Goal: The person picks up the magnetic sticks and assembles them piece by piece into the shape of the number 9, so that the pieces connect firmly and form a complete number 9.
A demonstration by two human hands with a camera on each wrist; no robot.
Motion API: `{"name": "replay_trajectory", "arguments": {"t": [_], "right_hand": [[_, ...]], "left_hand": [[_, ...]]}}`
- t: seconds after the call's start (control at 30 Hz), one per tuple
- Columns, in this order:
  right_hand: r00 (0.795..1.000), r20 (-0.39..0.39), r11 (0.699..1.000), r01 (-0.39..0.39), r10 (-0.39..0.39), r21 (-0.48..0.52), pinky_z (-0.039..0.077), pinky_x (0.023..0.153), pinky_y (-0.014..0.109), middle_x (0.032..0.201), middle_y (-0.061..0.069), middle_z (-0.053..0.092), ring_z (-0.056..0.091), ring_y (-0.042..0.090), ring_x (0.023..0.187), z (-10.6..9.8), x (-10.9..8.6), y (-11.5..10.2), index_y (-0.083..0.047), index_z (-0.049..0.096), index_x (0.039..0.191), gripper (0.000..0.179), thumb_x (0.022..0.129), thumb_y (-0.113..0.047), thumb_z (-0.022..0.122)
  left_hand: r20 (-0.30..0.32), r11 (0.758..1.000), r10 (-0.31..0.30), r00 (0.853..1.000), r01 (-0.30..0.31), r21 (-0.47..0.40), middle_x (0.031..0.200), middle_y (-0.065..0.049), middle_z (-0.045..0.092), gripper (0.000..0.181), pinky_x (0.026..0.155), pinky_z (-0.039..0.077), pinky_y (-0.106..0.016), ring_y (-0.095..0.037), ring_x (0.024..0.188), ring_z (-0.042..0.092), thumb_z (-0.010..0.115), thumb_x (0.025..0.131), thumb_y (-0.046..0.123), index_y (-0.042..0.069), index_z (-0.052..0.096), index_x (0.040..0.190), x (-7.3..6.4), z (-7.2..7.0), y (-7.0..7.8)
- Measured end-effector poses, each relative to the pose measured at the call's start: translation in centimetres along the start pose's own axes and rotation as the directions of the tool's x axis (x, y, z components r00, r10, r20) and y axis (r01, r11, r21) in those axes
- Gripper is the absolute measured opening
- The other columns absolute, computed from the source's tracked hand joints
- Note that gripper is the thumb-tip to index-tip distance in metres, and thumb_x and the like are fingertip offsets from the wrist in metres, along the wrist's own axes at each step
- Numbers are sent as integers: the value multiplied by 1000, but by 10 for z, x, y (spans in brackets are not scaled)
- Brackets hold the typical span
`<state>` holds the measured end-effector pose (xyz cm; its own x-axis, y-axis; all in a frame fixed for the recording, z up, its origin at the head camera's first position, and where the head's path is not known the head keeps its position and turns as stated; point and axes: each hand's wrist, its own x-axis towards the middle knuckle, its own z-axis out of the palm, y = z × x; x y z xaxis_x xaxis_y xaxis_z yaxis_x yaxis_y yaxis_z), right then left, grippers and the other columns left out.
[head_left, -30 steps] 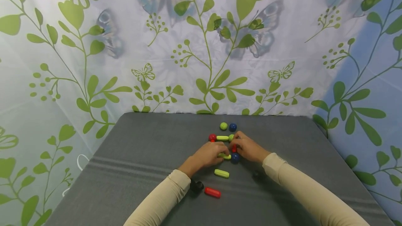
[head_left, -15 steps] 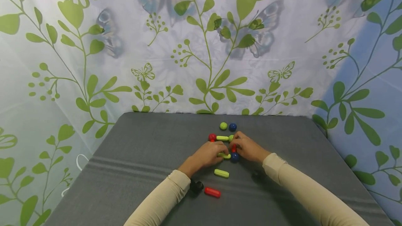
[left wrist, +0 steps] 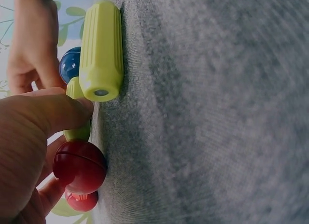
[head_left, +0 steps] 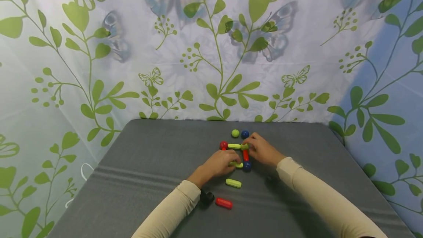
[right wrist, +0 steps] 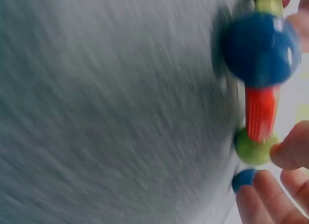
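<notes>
Plastic rods and balls form a four-sided frame on the table. Its far side is a yellow-green rod between a red ball and a green ball. A red rod runs from the green ball to a blue ball. My left hand pinches the near yellow-green rod, partly covering it; a red ball sits at its left end. My right hand is at the green ball, thumb touching it and fingers around it; the right wrist view is blurred.
A loose yellow-green rod and a red rod lie nearer me. Behind the frame are a loose green ball and a blue ball. The grey table meets a patterned curtain at the back.
My right hand has shifted from the red rod away from me to the green ball, uncovering the red rod. The left hand has kept its hold on the near yellow-green rod.
</notes>
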<state>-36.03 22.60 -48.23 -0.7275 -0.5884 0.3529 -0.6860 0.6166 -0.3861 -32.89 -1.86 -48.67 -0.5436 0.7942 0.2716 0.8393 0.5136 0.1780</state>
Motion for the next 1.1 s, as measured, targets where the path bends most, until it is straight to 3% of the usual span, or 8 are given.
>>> {"name": "replay_trajectory", "arguments": {"t": [0.2, 0.43, 0.8, 1.1], "right_hand": [[991, -46, 989, -132, 129, -63, 51, 80, 48, 116, 22, 51, 60, 31, 94, -4, 16, 17, 0, 63, 129, 39, 91, 3, 68], [973, -4, 969, -229, 230, -93, 48, 91, 56, 132, 26, 47, 55, 43, 115, -6, 31, 27, -1, 59, 134, 43, 92, 2, 66], [963, 46, 960, -262, 267, -97, 48, 90, 55, 132, 23, 47, 56, 40, 113, 0, 36, 28, -4, 61, 134, 41, 93, -1, 65], [975, 10, 971, -221, 223, -89, 50, 86, 53, 124, 19, 50, 58, 36, 104, 1, 36, 24, -4, 64, 128, 36, 93, -2, 70]], "left_hand": [[-7, 1000, 11, 1000, -11, 11, 108, 5, 68, 20, 87, 49, -20, -7, 97, 64, 78, 88, 10, 17, 75, 107, -2, 4, -1], [14, 1000, -4, 1000, 4, -2, 108, 4, 67, 21, 85, 49, -20, -8, 93, 63, 77, 88, 10, 17, 75, 107, -2, 2, 3], [4, 1000, 1, 1000, -1, -6, 111, 4, 67, 19, 85, 49, -22, -9, 96, 64, 77, 89, 10, 17, 75, 107, -4, 0, 4], [-20, 1000, -2, 1000, 2, -3, 110, 4, 68, 20, 85, 50, -22, -9, 97, 65, 78, 87, 9, 16, 75, 106, -5, -2, 0]]}}
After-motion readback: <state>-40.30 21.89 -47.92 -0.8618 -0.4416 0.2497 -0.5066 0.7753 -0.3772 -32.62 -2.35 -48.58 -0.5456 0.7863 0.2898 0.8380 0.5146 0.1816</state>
